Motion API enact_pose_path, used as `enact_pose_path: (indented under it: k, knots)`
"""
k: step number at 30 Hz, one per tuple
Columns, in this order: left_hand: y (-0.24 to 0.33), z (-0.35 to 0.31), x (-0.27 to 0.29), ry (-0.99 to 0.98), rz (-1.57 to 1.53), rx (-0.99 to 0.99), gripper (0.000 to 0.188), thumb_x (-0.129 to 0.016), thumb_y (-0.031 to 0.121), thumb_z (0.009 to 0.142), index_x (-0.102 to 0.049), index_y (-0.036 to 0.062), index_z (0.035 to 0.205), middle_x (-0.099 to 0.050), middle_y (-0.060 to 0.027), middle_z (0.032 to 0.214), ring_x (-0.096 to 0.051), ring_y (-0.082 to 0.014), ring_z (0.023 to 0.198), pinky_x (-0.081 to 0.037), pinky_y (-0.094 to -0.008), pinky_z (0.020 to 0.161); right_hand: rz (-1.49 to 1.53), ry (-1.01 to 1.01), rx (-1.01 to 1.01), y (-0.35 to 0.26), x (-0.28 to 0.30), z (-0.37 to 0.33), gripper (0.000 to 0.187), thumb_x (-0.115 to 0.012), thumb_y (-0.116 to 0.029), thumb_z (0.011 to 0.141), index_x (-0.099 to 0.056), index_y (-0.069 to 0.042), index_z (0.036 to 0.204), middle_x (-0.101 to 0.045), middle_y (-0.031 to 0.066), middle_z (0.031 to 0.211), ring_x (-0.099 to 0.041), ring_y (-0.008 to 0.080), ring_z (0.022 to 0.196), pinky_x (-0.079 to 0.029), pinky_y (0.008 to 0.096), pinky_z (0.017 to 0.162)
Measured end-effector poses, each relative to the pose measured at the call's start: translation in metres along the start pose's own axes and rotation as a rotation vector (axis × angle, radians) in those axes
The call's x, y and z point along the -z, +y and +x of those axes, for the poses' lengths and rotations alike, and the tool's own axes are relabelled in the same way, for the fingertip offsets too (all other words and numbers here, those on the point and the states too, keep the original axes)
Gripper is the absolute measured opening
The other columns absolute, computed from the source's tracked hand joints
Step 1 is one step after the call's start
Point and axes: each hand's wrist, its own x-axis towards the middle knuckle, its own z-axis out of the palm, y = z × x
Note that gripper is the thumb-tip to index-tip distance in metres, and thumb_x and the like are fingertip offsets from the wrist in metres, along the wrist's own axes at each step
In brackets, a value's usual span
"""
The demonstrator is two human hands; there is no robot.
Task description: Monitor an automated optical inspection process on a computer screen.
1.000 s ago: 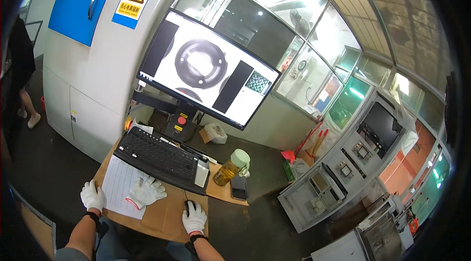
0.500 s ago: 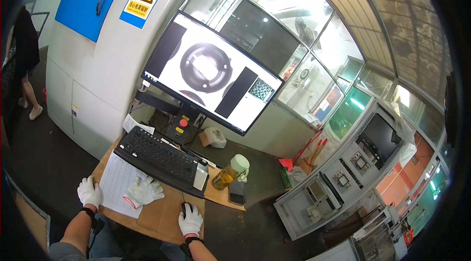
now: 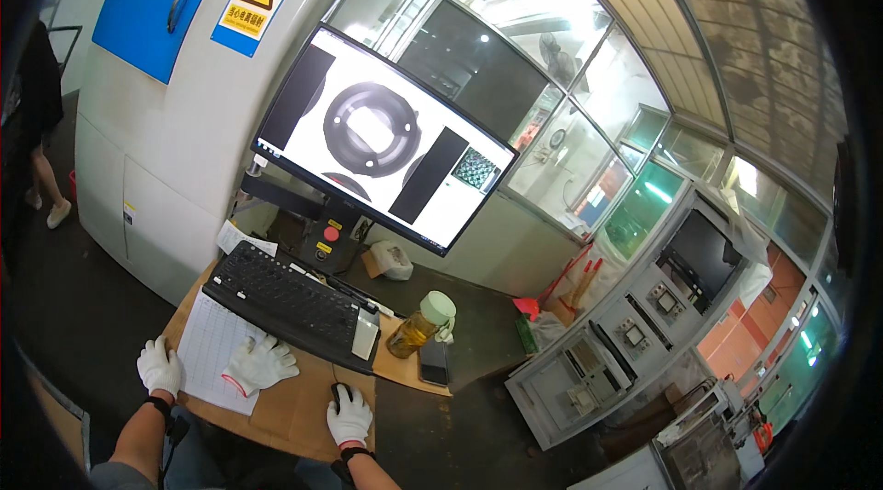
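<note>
Left hand (image 3: 159, 368), gloved, lies at the table's (image 3: 303, 403) left edge, apart from the right; its grip cannot be told. Right hand (image 3: 349, 419), gloved, is closed over the mouse (image 3: 343, 392) near the right edge, hiding most of it. Hand positions match the earlier frame. Visible mouse part: black. Beyond, a loose white glove (image 3: 260, 365) partly covers a ruled sheet (image 3: 207, 350).

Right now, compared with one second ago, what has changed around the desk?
Only the camera view has shifted slightly; nothing was visibly moved, taken hold of or let go. The gloved right hand stays on the black mouse, the gloved left hand at the left edge of the desk. The loose white glove on the paper sheet and the monitor picture look unchanged.
</note>
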Motion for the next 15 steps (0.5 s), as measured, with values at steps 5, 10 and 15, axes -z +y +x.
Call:
enact_pose_path:
  k: [5,10,15]
  knots:
    - [0.003,0.0,0.003,-0.036,0.014,0.019,0.034,-0.068,0.021,0.09,-0.065,0.0095,0.122,-0.065,-0.016,0.11,-0.065,-0.0362,0.101,-0.052,-0.0485,0.088,0.001,0.018,0.006,-0.002,0.003,-0.001,0.046,-0.067,-0.034,0.089,-0.065,-0.026,0.134,-0.061,0.0165,0.137,-0.064,0.042,0.111,-0.053,0.0558,0.092]
    - [0.008,-0.001,0.01,-0.061,0.022,0.044,0.034,-0.067,0.021,0.091,-0.065,0.0094,0.122,-0.065,-0.0167,0.112,-0.065,-0.0368,0.103,-0.051,-0.0487,0.09,-0.016,0.014,0.019,0.0,0.001,-0.001,0.046,-0.066,-0.033,0.09,-0.064,-0.026,0.135,-0.061,0.0165,0.137,-0.064,0.0407,0.111,-0.053,0.0552,0.093]
    - [0.005,-0.001,0.007,-0.052,0.012,0.026,0.034,-0.067,0.02,0.091,-0.065,0.009,0.123,-0.066,-0.0171,0.112,-0.065,-0.0369,0.103,-0.051,-0.0487,0.09,-0.004,0.027,0.024,0.001,-0.001,-0.001,0.047,-0.066,-0.033,0.09,-0.063,-0.026,0.136,-0.062,0.0161,0.136,-0.066,0.0401,0.109,-0.054,0.0552,0.091]
